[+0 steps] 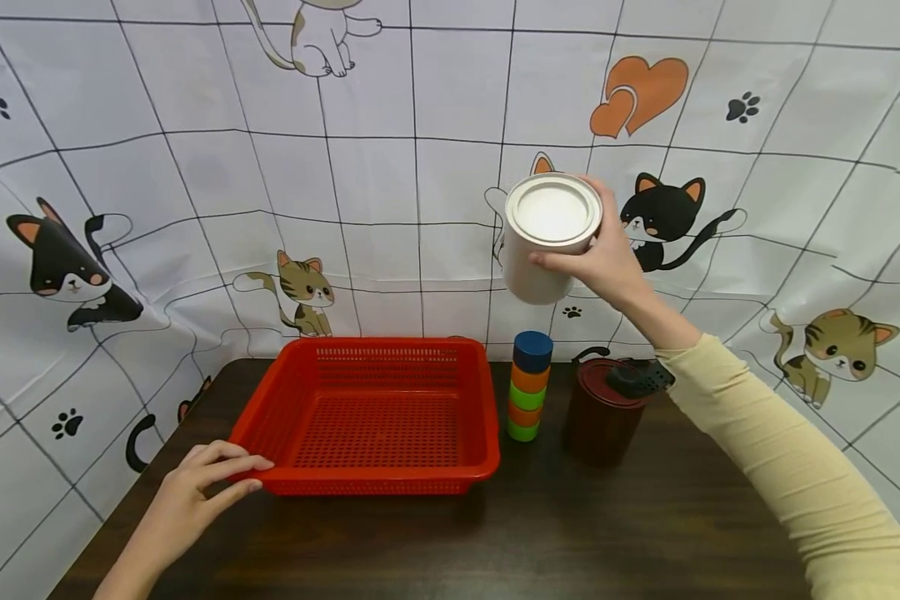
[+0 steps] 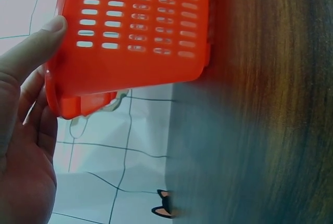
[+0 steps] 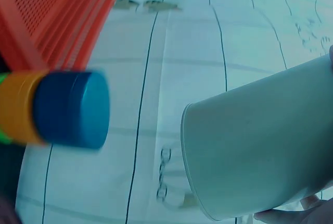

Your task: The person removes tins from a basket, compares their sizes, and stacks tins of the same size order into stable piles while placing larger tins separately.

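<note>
High above the table, my right hand (image 1: 607,254) grips a white lidded canister (image 1: 543,279), thumb on the near side. The canister is slightly tilted, its pale lid facing the head camera. In the right wrist view the canister's smooth wall (image 3: 255,146) fills the right side, and most of that hand is out of frame. My left hand (image 1: 195,492) pinches the front left corner of a red plastic basket (image 1: 375,481). The left wrist view has the thumb against the outside of the basket's rim (image 2: 54,62), with the other fingers behind it. Nothing lies inside the basket.
A stack of colored cups (image 1: 527,387), blue on top, stands right of the basket. Beside it is a dark red lidded container (image 1: 603,425) with a black perforated piece (image 1: 637,381) over its lid. All stand on a dark wooden table (image 1: 390,550) before a cat-print curtain (image 1: 450,183).
</note>
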Demonstrator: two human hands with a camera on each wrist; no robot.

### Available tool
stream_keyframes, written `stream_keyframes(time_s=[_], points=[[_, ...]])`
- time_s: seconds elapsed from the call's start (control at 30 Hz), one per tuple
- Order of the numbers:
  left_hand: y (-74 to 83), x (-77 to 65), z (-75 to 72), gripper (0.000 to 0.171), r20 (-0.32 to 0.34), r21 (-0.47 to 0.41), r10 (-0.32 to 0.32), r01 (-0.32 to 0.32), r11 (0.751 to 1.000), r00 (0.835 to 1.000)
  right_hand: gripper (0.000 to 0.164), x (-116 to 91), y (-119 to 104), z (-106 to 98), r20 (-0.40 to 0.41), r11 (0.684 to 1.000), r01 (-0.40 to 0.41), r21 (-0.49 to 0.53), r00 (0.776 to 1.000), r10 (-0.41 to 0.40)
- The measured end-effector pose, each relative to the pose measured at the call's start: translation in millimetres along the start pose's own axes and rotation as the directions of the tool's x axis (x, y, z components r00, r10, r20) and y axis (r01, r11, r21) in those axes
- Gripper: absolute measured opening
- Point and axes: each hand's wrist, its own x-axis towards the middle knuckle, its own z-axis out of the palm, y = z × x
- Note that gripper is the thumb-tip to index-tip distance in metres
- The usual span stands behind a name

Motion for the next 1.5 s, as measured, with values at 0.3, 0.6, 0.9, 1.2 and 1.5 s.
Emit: stream_keyframes(time_s=[0.3,0.6,0.9,1.2,1.5], points=[[-0.1,-0.7,-3.6,0.046,0.002,0.006,-0.007,0.007,1.0,1.0,0.104,-18.6,14.1,-38.9,-0.069,0.999,-0.039,-0.027,0.997,0.037],[-1.8,0.3,-3.4,0.048,0.005,0.015,0.001,-0.001,1.0,1.0,0.103,-39.7,31.9,-71.1,-0.136,0.99,-0.118,-0.076,0.985,0.107],[1.3,0.7,-3.7,0.045,0.01,0.007,-0.012,0.012,1.0,1.0,0.097,-59.1,50.2,-98.6,-0.218,0.989,-0.136,-0.05,0.968,0.122],[2.0,2.5,-3.0,0.044,0.016,0.006,-0.013,0.013,1.0,1.0,0.093,-85.3,72.7,-123.4,-0.262,0.979,-0.202,-0.019,0.946,0.19],[3.3,3.7,-2.5,0.044,0.022,0.004,-0.016,0.016,1.0,1.0,0.091,-114.4,99.1,-138.8,-0.264,0.949,-0.282,-0.14,0.934,0.239]])
